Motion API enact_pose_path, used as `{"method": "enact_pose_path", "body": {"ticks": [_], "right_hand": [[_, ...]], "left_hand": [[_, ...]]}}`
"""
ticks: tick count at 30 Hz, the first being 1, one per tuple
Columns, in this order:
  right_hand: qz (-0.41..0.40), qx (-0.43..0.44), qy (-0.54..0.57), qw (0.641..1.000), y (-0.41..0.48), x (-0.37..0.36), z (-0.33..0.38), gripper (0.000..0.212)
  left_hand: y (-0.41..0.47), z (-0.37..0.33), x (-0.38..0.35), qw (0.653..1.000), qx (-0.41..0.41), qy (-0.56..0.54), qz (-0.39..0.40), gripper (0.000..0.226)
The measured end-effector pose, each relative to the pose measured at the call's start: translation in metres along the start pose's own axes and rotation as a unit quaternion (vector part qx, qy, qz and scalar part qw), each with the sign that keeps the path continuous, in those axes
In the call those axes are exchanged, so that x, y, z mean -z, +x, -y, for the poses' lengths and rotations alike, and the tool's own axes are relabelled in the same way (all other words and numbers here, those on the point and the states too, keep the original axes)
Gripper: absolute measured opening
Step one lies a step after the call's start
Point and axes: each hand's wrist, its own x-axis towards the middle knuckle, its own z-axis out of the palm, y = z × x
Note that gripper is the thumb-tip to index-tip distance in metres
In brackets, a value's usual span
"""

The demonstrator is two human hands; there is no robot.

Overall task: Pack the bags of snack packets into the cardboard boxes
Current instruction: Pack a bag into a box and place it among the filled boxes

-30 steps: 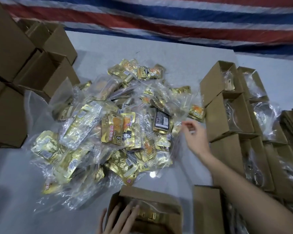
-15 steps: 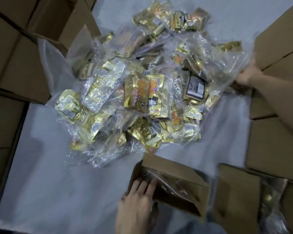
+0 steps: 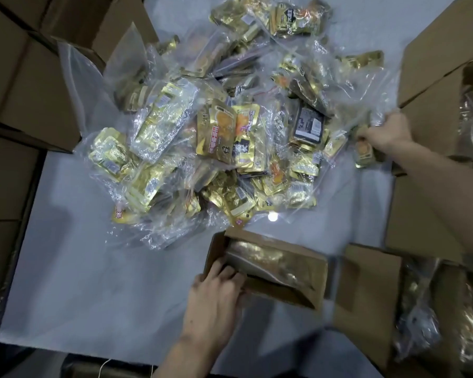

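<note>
A heap of clear plastic bags of gold snack packets (image 3: 229, 137) covers the middle of the grey table. My right hand (image 3: 385, 133) grips one bag of packets (image 3: 364, 152) at the heap's right edge, next to the boxes there. Near the front stands an open cardboard box (image 3: 268, 268) with a bag of packets inside it. My left hand (image 3: 216, 293) holds that box by its left end, fingers over the rim and into the opening.
Stacked closed cardboard boxes (image 3: 20, 85) line the left side. Open boxes with bags in them (image 3: 434, 110) stand along the right, and another open box (image 3: 366, 293) sits at the front right. Bare grey tabletop (image 3: 93, 268) lies at the front left.
My right hand has taken hold of a bag at the heap's right edge. My view has tilted down and closer. My left hand stays on the front box.
</note>
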Motion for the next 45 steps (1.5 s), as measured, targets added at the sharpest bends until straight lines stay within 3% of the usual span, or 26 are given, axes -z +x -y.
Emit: {"method": "enact_pose_path", "body": {"ticks": [3, 7, 12, 16, 19, 24, 27, 30, 33, 35, 38, 42, 45], "right_hand": [[0.021, -0.001, 0.013, 1.0, -0.03, -0.001, -0.001, 0.023], [-0.022, 0.008, 0.006, 1.0, -0.088, 0.008, -0.005, 0.02], [0.025, 0.074, 0.127, 0.989, -0.186, 0.02, -0.001, 0.022], [0.102, 0.142, 0.217, 0.96, -0.253, 0.026, 0.01, 0.026], [0.134, 0.219, 0.2, 0.945, -0.292, 0.027, 0.013, 0.039], [0.205, 0.356, 0.184, 0.893, -0.341, 0.035, 0.009, 0.04], [0.207, 0.381, 0.223, 0.873, -0.357, 0.046, 0.004, 0.046], [0.233, 0.356, 0.191, 0.885, -0.361, 0.036, -0.001, 0.047], [0.236, 0.369, 0.011, 0.899, -0.358, 0.012, -0.009, 0.036], [0.227, 0.369, -0.022, 0.901, -0.357, -0.001, -0.014, 0.03], [0.222, 0.355, 0.013, 0.908, -0.361, -0.017, -0.021, 0.031], [0.208, 0.282, 0.117, 0.929, -0.364, -0.026, -0.027, 0.034], [0.161, 0.304, 0.031, 0.939, -0.364, -0.031, -0.029, 0.014]], "left_hand": [[0.006, 0.0, -0.002, 1.0, 0.002, -0.006, -0.001, 0.033], [0.01, 0.0, -0.002, 1.0, -0.007, 0.0, -0.025, 0.035], [0.006, 0.002, -0.008, 0.999, -0.007, 0.005, -0.034, 0.033], [-0.002, 0.005, -0.012, 0.999, -0.012, -0.017, -0.034, 0.032], [-0.008, 0.004, -0.014, 0.997, -0.031, -0.062, -0.038, 0.028], [-0.027, 0.011, -0.016, 0.966, -0.061, -0.235, -0.088, 0.012], [-0.035, 0.012, -0.018, 0.96, -0.08, -0.241, -0.117, 0.007], [-0.04, 0.014, -0.024, 0.951, -0.099, -0.229, -0.183, 0.004], [-0.045, 0.015, -0.029, 0.945, -0.097, -0.187, -0.249, 0.005], [-0.046, 0.016, -0.032, 0.943, -0.096, -0.146, -0.283, 0.003], [-0.048, 0.02, -0.034, 0.944, -0.08, -0.157, -0.279, 0.009], [-0.052, 0.021, -0.03, 0.948, -0.052, -0.193, -0.248, 0.033], [-0.051, 0.019, -0.023, 0.964, -0.051, -0.164, -0.202, 0.06]]}}
